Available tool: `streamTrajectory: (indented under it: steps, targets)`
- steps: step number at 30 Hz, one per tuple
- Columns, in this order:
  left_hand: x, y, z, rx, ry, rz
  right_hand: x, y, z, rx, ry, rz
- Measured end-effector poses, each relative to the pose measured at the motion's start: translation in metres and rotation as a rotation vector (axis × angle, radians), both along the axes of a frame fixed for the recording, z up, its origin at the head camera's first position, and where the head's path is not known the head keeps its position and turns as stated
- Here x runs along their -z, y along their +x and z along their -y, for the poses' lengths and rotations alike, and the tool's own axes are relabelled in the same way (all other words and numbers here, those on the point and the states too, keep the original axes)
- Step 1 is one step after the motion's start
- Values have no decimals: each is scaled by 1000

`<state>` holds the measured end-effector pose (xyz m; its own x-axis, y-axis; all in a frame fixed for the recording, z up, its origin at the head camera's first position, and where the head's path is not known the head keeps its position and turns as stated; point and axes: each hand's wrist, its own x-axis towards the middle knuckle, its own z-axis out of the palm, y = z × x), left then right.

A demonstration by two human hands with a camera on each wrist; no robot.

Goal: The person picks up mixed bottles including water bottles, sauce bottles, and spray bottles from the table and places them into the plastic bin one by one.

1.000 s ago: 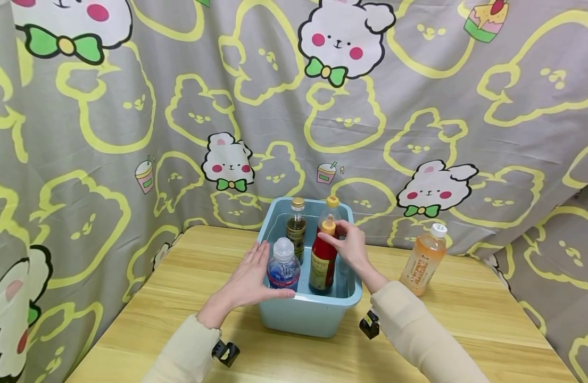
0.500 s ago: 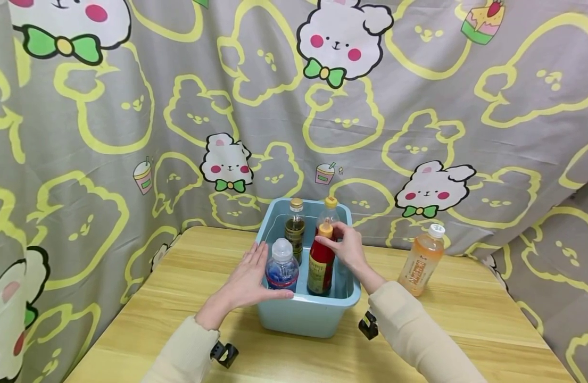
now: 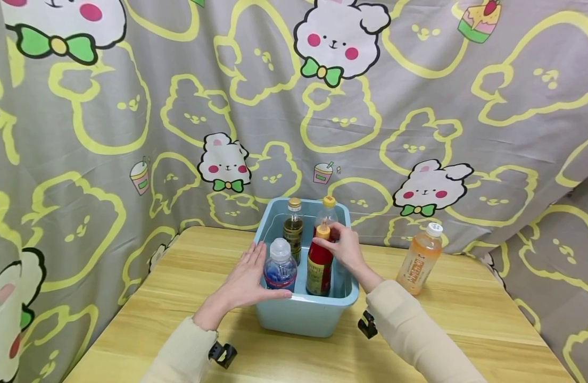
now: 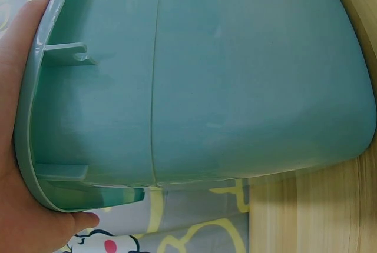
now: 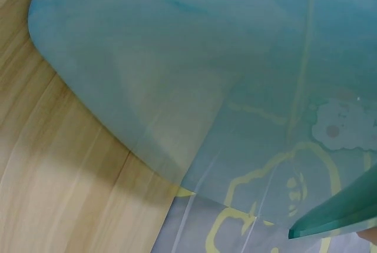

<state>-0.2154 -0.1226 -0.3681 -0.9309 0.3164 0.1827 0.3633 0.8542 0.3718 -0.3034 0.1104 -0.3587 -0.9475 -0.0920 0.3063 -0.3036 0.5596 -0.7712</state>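
Observation:
In the head view my right hand (image 3: pixel 342 246) pinches the neck of a red bottle (image 3: pixel 320 260) with a yellow cap and a cream label. That bottle is inside a light blue plastic tub (image 3: pixel 298 319), near its front right. Along the tub's left and front rim my left hand (image 3: pixel 246 279) rests with straight, spread fingers and thumb. Beside it in the tub stands a clear-capped bottle with blue and red on it (image 3: pixel 280 268). A dark bottle with a gold cap (image 3: pixel 294 229) and another yellow-capped bottle (image 3: pixel 328 210) stand behind. Both wrist views show mostly the tub's outer wall (image 4: pixel 235 76).
To the right of the tub, a white-capped bottle of orange drink (image 3: pixel 420 260) stands on the wooden table (image 3: pixel 179 276). A grey patterned curtain (image 3: pixel 265 106) hangs behind and at both sides.
The red bottle has sunk slightly in the tub, with my right hand still at its neck. My left hand stays on the rim. The head view has shifted a little.

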Motion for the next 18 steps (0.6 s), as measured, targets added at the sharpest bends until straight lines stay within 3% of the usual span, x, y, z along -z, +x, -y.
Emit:
streamTrajectory:
  steps: [18]
  targets:
    - [-2, 1, 0, 3, 6, 16, 0, -1, 0, 13, 37, 36]
